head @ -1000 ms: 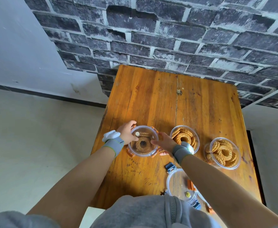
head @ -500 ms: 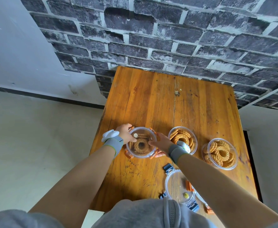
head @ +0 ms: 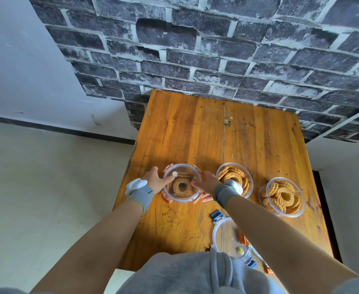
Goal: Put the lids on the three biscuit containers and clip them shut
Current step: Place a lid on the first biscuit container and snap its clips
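Observation:
Three round clear containers of ring biscuits stand in a row on the wooden table (head: 259, 141). The left container (head: 181, 183) wears a clear lid with orange clips. My left hand (head: 156, 182) presses its left rim, thumb on the lid. My right hand (head: 206, 184) grips its right side, fingers over the lid edge. The middle container (head: 235, 177) and the right container (head: 283, 196) are uncovered. A clear lid with blue clips (head: 227, 236) lies near the front edge, with an orange-clipped lid (head: 243, 238) partly hidden under it and my right arm.
The table backs onto a dark brick wall (head: 216, 49). Its left edge drops to a pale floor (head: 47, 187); a dark gap runs along the right edge. The far half of the tabletop holds only a small crumb (head: 227, 122). My grey clothing (head: 195, 274) covers the front edge.
Both hands stay on the left container's lid; the fingers have shifted slightly around its rim. The camera has tilted a little, showing more of the wall.

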A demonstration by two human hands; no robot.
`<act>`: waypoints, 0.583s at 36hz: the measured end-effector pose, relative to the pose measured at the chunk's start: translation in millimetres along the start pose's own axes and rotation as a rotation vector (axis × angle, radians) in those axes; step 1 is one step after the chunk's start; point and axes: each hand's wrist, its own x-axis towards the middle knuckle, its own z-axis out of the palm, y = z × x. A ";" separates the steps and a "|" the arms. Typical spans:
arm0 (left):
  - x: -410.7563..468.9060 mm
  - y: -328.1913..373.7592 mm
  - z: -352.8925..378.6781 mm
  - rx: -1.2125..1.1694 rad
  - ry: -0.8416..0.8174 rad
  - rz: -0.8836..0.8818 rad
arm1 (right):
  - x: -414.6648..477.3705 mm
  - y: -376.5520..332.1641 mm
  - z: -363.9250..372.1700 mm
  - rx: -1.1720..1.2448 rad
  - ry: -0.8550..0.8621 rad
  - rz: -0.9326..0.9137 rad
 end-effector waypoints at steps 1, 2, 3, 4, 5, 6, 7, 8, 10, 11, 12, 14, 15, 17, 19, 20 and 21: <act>-3.1 -3.3 -0.5 0.005 -0.043 -0.045 | -0.7 0.8 0.5 -0.004 0.002 0.003; -6.4 -5.6 -1.6 0.016 -0.095 -0.073 | -1.8 0.8 0.6 -0.004 0.004 0.009; -9.4 -7.7 -2.9 0.036 -0.153 -0.089 | -3.2 0.6 1.1 -0.004 0.007 0.013; -10.9 -7.3 -2.8 0.056 -0.198 -0.093 | -4.3 0.1 0.2 0.000 0.009 0.023; -12.6 -7.8 -1.9 0.056 -0.218 -0.093 | -5.3 -0.4 0.4 0.000 0.010 0.031; -13.8 -7.2 -0.2 0.037 -0.228 -0.091 | -5.4 -0.4 0.2 -0.004 0.016 0.039; -14.0 -6.3 1.8 0.008 -0.236 -0.087 | -4.8 -0.3 0.3 -0.009 0.024 0.044; -13.3 -5.8 4.3 -0.012 -0.250 -0.080 | -4.6 -0.3 0.6 -0.012 0.032 0.046; -10.5 -6.9 7.9 -0.017 -0.284 -0.061 | -4.1 0.0 1.5 -0.012 0.040 0.041; -8.5 -8.2 8.9 -0.024 -0.301 -0.056 | -4.0 0.4 1.7 -0.003 0.036 0.042; -6.7 -9.4 9.4 -0.045 -0.320 -0.055 | -5.2 0.5 1.9 0.013 0.027 0.046; -5.4 -11.2 8.7 -0.109 -0.354 -0.059 | -9.3 -0.7 3.0 0.042 0.007 0.058; -4.9 -10.9 8.3 -0.138 -0.367 -0.066 | -9.2 -0.8 3.3 0.051 -0.002 0.067; -4.5 -9.0 8.3 -0.198 -0.375 -0.094 | -8.5 -1.3 4.2 0.071 -0.026 0.094; -2.4 -8.5 8.6 -0.262 -0.383 -0.112 | -6.0 -2.1 5.4 0.094 -0.047 0.112; -1.8 -7.8 9.0 -0.287 -0.394 -0.111 | -5.1 -1.5 4.6 0.096 -0.053 0.112; -0.3 -8.5 9.3 -0.303 -0.404 -0.110 | -3.7 -1.3 4.8 0.095 -0.061 0.110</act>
